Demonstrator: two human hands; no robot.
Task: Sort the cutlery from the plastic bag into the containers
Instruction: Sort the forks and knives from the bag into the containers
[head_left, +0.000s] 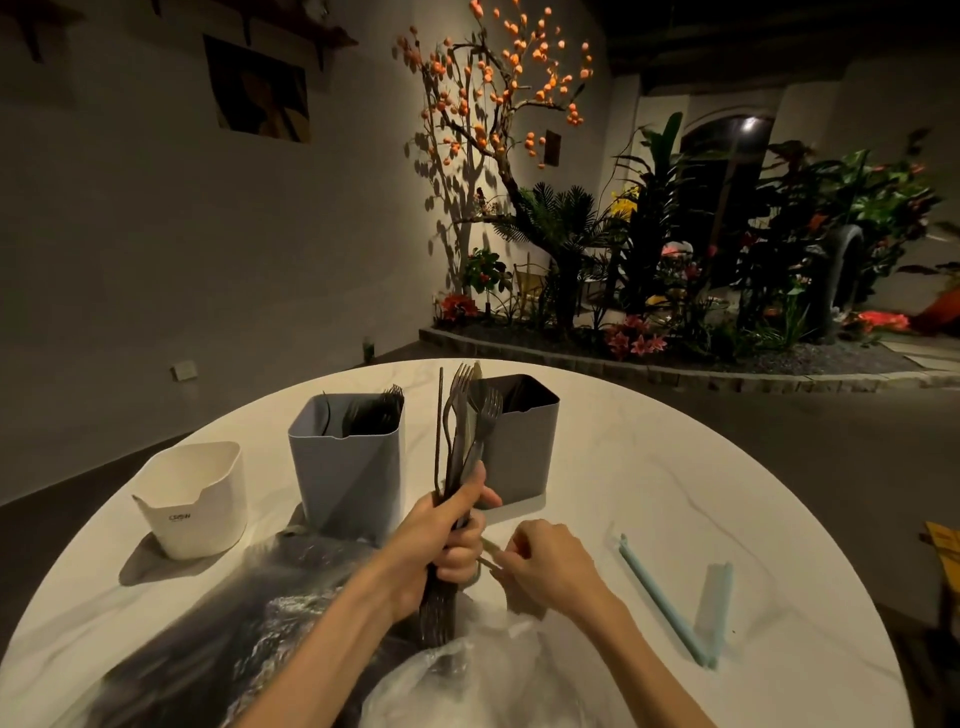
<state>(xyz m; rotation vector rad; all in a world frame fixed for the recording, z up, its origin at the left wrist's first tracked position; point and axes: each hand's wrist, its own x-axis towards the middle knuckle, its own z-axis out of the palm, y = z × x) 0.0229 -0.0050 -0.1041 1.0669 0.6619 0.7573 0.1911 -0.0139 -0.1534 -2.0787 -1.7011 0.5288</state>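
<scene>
- The round white marble-look table (649, 499) carried everything in play, with three containers lined up along its far side.
- The crumpled clear plastic bag (467, 680) lay at the near edge beneath both forearms; the lower ends of the held pieces dipped towards it.
- The tall pale-blue plastic container (345, 467) stood in the middle with dark forks already upright in it, so sorting looked partly done. The dark grey container (522, 441) stood just behind the bundle, and the low white container (195, 499) sat to the left, its contents not visible.
- The bundle of dark metal cutlery (462, 426), forks and a long thin piece among them, stood upright between the blue and grey containers.
- The left hand (441, 540) was wrapped tight around the bundle's handles, thumb pressed up along them.
- The right hand (545, 566) had its fingertips pinched on a thin pale piece (488, 546) at the base of the bundle; what that piece was could not be told.
- Step in hand, as it seemed: singling one item out of the handful. The next move would call for drawing it free without loosening the rest, then matching it to its container.
- Two pale-blue straw-like sticks (675, 603) lay to the right.
</scene>
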